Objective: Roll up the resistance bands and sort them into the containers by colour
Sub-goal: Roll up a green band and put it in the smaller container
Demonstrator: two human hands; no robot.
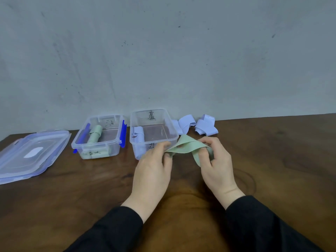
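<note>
Holding one green band [183, 147], two containers [116, 153]

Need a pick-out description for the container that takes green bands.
On the brown table, two clear tubs stand against the grey wall. Take the left tub, beside the loose lid. It alone has blue side clips and green rolls inside; the right tub holds lilac.

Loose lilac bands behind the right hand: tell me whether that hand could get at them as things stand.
Probably not yet. The right hand and left hand both grip the pale green resistance band. Bare brown wooden table lies between it and the loose lilac bands, so the path looks free.
</note>
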